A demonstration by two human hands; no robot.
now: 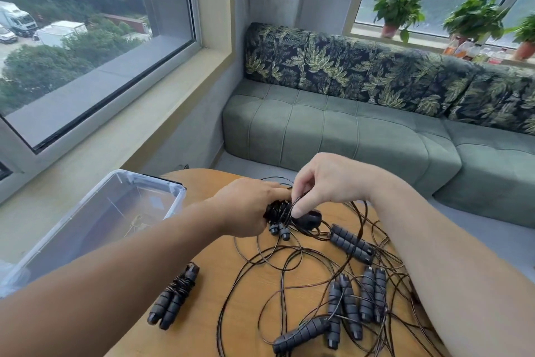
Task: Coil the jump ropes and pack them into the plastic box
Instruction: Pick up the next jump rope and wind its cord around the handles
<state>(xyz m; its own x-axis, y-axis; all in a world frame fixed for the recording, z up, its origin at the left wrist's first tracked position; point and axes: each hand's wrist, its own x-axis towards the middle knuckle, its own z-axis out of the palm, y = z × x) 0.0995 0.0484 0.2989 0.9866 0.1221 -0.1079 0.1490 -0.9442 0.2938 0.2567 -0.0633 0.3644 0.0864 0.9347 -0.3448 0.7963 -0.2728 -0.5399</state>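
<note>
My left hand grips a pair of black jump rope handles above the far part of the wooden table; dark cord is wrapped round them. My right hand pinches the thin cord just beside those handles. One coiled jump rope lies on the table at the near left, cord wound round its two handles. Several loose handle pairs lie in a tangle of dark cords on the right. The clear plastic box stands open at the left.
A green sofa with leaf-print cushions stands beyond the table. Large windows are at the left and back, with potted plants and bottles on the far sill. The table's edge curves near the box.
</note>
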